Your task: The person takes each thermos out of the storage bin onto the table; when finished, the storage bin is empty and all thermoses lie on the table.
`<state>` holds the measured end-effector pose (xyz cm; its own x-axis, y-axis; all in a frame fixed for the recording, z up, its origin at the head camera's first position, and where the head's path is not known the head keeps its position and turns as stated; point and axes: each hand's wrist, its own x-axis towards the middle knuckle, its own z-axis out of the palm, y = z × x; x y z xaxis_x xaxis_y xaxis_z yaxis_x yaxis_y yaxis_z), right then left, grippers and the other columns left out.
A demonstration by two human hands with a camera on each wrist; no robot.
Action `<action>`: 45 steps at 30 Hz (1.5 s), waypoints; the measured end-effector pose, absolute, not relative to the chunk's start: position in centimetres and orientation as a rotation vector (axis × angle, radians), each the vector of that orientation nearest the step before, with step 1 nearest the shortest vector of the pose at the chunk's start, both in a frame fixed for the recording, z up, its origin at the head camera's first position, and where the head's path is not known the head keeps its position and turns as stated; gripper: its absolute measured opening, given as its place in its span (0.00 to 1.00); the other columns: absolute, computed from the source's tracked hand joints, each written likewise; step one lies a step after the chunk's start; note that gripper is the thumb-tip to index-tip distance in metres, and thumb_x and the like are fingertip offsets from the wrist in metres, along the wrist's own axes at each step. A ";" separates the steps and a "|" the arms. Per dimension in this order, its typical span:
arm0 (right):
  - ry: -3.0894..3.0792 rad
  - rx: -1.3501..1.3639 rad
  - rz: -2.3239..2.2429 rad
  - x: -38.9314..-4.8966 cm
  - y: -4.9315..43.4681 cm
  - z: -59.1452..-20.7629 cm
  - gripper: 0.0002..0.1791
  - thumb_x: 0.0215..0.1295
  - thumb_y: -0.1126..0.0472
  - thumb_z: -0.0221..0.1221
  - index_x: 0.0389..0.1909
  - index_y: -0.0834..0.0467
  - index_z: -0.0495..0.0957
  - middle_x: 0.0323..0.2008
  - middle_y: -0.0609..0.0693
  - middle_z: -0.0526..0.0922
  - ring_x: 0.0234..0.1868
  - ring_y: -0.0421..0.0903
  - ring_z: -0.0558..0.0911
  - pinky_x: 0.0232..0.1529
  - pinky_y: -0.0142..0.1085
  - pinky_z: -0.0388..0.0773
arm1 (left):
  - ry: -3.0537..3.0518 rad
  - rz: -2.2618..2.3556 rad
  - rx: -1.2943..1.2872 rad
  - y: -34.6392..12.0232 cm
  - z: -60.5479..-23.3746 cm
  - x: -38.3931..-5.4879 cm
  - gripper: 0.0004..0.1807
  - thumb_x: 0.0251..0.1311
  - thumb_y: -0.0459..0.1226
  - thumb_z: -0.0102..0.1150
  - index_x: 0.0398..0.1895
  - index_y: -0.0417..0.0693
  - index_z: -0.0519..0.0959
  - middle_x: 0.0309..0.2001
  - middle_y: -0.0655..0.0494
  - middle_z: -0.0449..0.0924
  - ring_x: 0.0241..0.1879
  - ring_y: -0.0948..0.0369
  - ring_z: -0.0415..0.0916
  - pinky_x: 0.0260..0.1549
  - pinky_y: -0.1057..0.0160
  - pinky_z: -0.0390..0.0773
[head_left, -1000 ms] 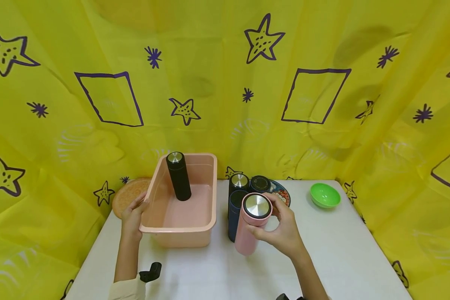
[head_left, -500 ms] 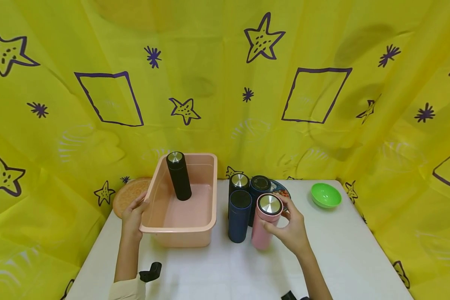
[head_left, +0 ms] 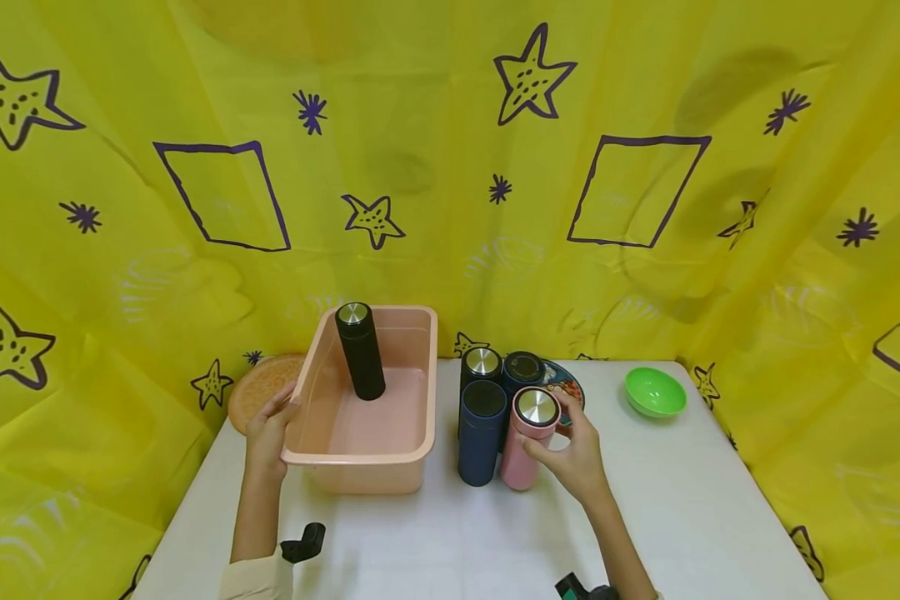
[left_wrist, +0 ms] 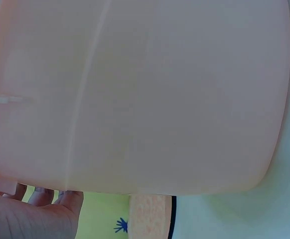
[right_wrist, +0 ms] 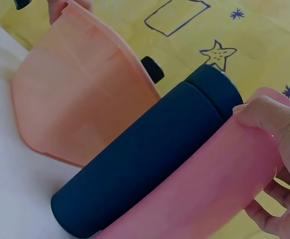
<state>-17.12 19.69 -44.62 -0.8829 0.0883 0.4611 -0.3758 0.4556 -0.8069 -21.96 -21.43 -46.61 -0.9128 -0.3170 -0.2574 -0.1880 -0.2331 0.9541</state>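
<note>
My left hand (head_left: 266, 433) grips the left rim of a peach plastic tub (head_left: 367, 479), its fingers visible past the tub's edge in the left wrist view. A black thermos flask (head_left: 362, 362) with a silver lid top stands inside the tub. With thumb and fingers around its upper part, my right hand (head_left: 579, 458) holds a pink thermos flask (head_left: 521, 460) upright. Directly left of it stands a dark blue flask (right_wrist: 145, 154). Behind these two are a black flask with a silver top (head_left: 483, 361) and another dark blue flask (head_left: 524, 367), both partly hidden.
A patterned plate (head_left: 567, 385) lies behind the flasks, partly covered. Farther right sits a green bowl (head_left: 656, 393). A round tan board or mat (head_left: 258, 387) lies behind the tub's left side. Yellow patterned sheeting (head_left: 420, 125) encloses the back and sides of the white table (head_left: 420, 550).
The pink flask went from in front of the dark blue flask to its right, then slightly back toward it, in my right hand. My left hand and the tub hold the same place.
</note>
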 end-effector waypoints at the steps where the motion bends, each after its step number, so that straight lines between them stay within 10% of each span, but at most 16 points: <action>1: -2.274 0.231 1.417 -16.9 19.5 -44.2 0.39 0.42 0.72 0.74 0.59 0.71 0.70 0.55 0.64 0.78 0.51 0.25 0.70 0.44 0.30 0.78 | -1.890 -2.317 0.623 -21.4 -46.6 -22.0 0.27 0.68 0.40 0.57 0.70 0.54 0.69 0.42 0.76 0.76 0.51 0.67 0.70 0.47 0.69 0.74; 23: -2.320 0.171 1.399 -19.0 20.2 -47.8 0.40 0.42 0.66 0.77 0.59 0.64 0.71 0.55 0.56 0.77 0.49 0.31 0.70 0.46 0.31 0.78 | -1.899 -2.297 0.598 -21.4 -46.4 -22.0 0.28 0.68 0.38 0.56 0.71 0.47 0.66 0.42 0.76 0.76 0.46 0.70 0.74 0.45 0.69 0.76; 45: -2.388 0.160 1.406 -17.2 19.4 -44.9 0.42 0.47 0.69 0.73 0.64 0.70 0.65 0.58 0.64 0.74 0.51 0.41 0.70 0.49 0.54 0.79 | -1.886 -2.295 0.600 -21.4 -46.5 -22.1 0.25 0.68 0.38 0.56 0.68 0.50 0.70 0.42 0.75 0.77 0.44 0.70 0.75 0.44 0.70 0.76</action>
